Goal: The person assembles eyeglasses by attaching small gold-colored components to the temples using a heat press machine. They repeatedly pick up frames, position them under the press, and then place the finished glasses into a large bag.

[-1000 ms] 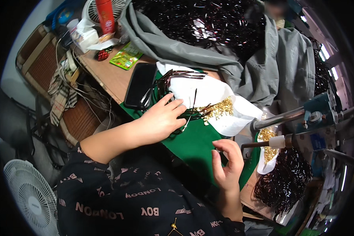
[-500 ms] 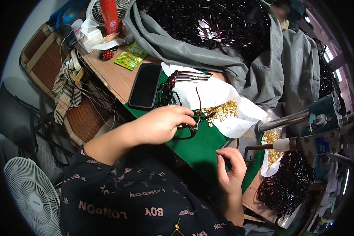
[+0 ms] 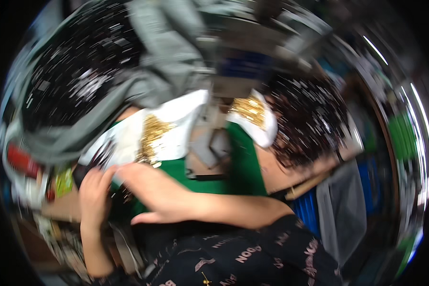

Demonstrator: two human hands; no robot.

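Observation:
My left hand [image 3: 95, 188] is upright at the left of the bench, its fingertips smeared by motion. My right hand [image 3: 157, 188] reaches across from the right, thumb spread from its outstretched fingers, whose ends meet or overlap the left fingertips. Something dark [image 3: 125, 194], probably part of a spectacle frame, shows between the hands; whether either holds it I cannot tell. Just beyond them, dark spectacle temples [image 3: 102, 153] lie on white paper [image 3: 176, 114]. A heap of small gold-coloured metal parts [image 3: 153, 136] rests on that paper.
Green cloth [image 3: 176, 169] covers the bench front. A machine [image 3: 240, 66] stands beyond it. To its right are more gold parts [image 3: 249, 110] and a dark glossy pile [image 3: 310, 119]. Grey fabric [image 3: 164, 57] surrounds another dark pile [image 3: 81, 71] at the left. A red bottle [image 3: 23, 161] is far left.
The view has swung right and blurred. My right hand has come across to the left, meeting my left hand, which earlier was at a dark spectacle frame.

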